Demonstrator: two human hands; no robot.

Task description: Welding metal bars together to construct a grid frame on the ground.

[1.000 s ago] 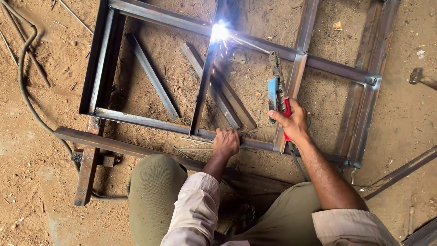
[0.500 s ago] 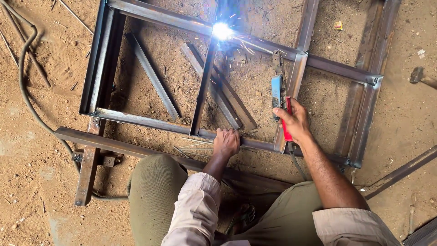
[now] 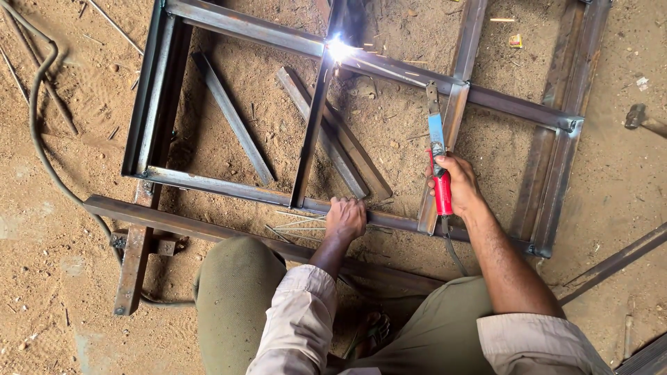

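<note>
A rectangular steel tube frame (image 3: 229,186) lies on sandy ground. My right hand (image 3: 460,182) grips a welding electrode holder (image 3: 439,156) with a red handle and a blue jaw. Its thin rod reaches up and left to a bright welding arc (image 3: 339,48), where a dark middle bar (image 3: 313,132) meets the frame's far rail. My left hand (image 3: 346,219) is closed and rests on the frame's near rail at the foot of that bar. A few thin welding rods (image 3: 299,223) lie on the sand just left of it.
Two loose steel strips (image 3: 233,118) (image 3: 326,132) lie inside the frame. A dark cable (image 3: 38,132) curves down the left side. Another steel bar (image 3: 208,226) lies along my knees, a hammer (image 3: 643,118) sits at the far right, and more bars (image 3: 618,260) lie at lower right.
My right hand has edged slightly to the right with the holder. The arc keeps burning at the same joint, and my left hand has stayed on the near rail.
</note>
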